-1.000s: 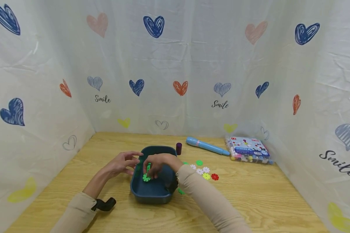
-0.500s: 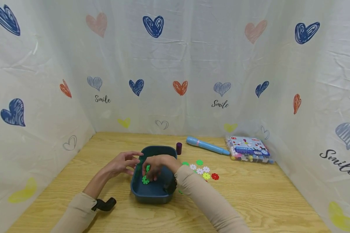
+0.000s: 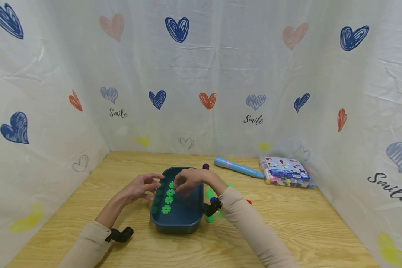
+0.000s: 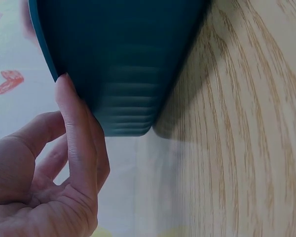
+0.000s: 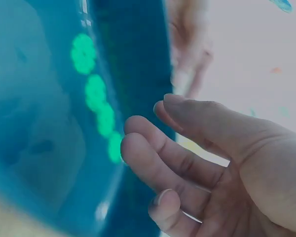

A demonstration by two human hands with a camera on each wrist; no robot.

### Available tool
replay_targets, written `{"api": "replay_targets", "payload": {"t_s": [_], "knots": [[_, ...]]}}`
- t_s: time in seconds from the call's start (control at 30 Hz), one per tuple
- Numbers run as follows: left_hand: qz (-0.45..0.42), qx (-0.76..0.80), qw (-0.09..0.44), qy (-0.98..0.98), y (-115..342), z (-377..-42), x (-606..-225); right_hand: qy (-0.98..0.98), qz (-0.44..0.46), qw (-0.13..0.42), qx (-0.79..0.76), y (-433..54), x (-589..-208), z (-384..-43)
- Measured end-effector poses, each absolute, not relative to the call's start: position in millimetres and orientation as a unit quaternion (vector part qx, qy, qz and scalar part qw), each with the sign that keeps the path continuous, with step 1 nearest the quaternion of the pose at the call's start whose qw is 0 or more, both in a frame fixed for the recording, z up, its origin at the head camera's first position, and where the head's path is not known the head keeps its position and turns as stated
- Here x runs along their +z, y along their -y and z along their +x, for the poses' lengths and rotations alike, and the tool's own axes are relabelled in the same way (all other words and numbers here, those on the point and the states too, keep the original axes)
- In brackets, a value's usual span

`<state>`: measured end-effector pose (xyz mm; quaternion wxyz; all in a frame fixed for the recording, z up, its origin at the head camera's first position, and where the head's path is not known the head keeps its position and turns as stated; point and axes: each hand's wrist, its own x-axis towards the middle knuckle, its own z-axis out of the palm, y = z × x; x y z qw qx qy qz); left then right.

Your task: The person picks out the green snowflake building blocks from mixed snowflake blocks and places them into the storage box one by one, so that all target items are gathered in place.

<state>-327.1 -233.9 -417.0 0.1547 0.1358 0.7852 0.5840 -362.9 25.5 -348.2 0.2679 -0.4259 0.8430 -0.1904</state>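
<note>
A dark blue-green plastic bin (image 3: 177, 227) stands on the wooden table. Inside, along its left side, several green snowflake discs (image 3: 166, 209) lie in a row. My left hand (image 3: 140, 189) is at the bin's left side; in the left wrist view, its fingertips (image 4: 65, 85) touch the outer wall right at the rim (image 4: 48, 59). Over the bin's interior is my right hand (image 3: 189, 179), its fingers loosely bent with nothing between them. The right wrist view shows its fingertips (image 5: 134, 144) overlapping the nearest green disc (image 5: 115, 147).
Loose discs lie right of the bin, including green (image 3: 210, 219), blue (image 3: 213, 200) and red (image 3: 249, 201) ones, partly hidden by my right arm. Behind are a purple cylinder (image 3: 206, 166), a light blue pen-shaped stick (image 3: 239, 169) and a clear case of coloured beads (image 3: 286, 172).
My right hand has let go of the green disc and lifted up and rightward from the bin's floor, uncovering the row of discs. My left hand has stayed at the rim.
</note>
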Motion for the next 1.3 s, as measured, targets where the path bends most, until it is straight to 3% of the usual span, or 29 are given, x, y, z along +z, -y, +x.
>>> {"api": "replay_targets", "payload": {"t_s": [0.2, 0.5, 0.87, 1.3], "knots": [[0.130, 0.585, 0.153, -0.786, 233, -328, -417, -0.853, -0.412, 0.231, -0.220, -77, -344, -362], [0.134, 0.584, 0.150, -0.786, 235, -327, -417, -0.865, -0.397, 0.216, -0.217, -130, -359, -350], [0.131, 0.590, 0.151, -0.782, 233, -325, -417, -0.874, -0.378, 0.223, -0.209, -156, -378, -326], [0.129, 0.591, 0.153, -0.781, 232, -324, -417, -0.887, -0.330, 0.229, -0.228, -170, -406, -321]]}}
